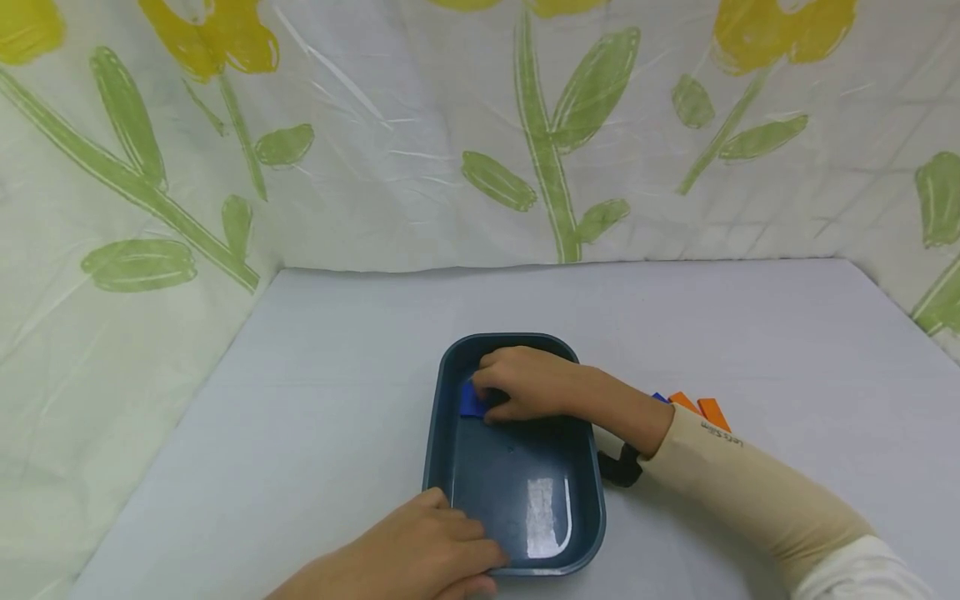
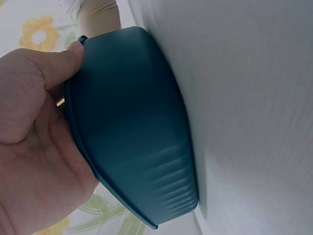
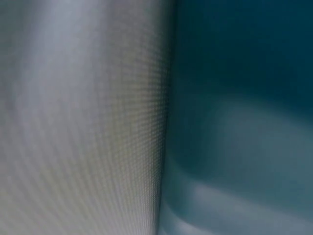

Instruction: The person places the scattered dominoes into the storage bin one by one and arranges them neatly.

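Tray (image 1: 498,475), mouth up, long axis forward

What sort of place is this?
Likely a small indoor tabletop workspace, screened off; the wider room isn't visible. Signs: a pale work surface, flower-printed sheeting enclosing its back and sides, and a dark teal tray standing on it.
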The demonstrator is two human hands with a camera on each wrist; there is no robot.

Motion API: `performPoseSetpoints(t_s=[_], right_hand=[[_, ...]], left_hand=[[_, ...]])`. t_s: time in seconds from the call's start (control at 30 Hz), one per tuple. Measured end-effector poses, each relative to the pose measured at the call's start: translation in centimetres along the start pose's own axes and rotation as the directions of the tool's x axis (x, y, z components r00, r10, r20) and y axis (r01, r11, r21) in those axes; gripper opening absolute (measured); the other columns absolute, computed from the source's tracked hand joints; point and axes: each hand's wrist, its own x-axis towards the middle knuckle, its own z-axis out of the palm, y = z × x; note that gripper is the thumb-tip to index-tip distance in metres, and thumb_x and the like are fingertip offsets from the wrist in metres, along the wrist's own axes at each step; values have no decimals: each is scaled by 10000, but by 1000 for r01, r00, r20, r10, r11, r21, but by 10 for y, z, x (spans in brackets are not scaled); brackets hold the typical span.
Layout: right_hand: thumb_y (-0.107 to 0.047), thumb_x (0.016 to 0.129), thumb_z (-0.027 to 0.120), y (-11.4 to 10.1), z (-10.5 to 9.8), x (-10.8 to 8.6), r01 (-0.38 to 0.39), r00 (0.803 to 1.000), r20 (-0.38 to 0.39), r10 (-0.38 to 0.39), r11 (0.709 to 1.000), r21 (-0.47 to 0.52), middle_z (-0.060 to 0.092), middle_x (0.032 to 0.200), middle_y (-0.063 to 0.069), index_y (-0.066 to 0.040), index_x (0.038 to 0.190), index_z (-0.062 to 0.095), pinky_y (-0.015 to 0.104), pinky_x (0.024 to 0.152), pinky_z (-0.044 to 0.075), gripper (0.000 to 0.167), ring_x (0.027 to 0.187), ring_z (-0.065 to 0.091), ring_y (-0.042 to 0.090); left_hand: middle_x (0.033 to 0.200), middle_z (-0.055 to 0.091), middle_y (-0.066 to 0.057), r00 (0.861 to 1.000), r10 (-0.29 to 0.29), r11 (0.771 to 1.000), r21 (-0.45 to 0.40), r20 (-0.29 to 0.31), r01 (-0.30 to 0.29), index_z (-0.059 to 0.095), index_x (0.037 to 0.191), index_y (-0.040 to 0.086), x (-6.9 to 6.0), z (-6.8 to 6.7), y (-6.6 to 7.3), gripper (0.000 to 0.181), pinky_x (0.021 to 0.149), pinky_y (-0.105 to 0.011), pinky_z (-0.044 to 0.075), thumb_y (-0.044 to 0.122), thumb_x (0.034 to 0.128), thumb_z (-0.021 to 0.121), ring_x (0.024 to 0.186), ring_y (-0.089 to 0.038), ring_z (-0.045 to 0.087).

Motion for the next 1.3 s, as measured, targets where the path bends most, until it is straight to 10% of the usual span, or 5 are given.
performPoseSetpoints(t_s=[0.7,1.3], right_hand=[[-355,863,799,-2,-14,-14,23,997,-80,-22,1000,8,636,963,-37,-132,969,701,266,779,497,266,853,567,91],[-226,812,856,0,-52,-118,-86,973,-213,84,996,-4,653,1094,-43,-149,1009,706,327,831,536,259,1021,607,128]], left_hand=[[826,630,147,1000,6,1000,10,-4,-6,708,1097,176,-1,0,-1,220,688,-125,303,275,1054,517,737,77,502],[802,604,167,999,17,1000,14,-32,-17,707,1067,192,0,1,0,200,672,-128,296,270,1048,524,730,82,483]])
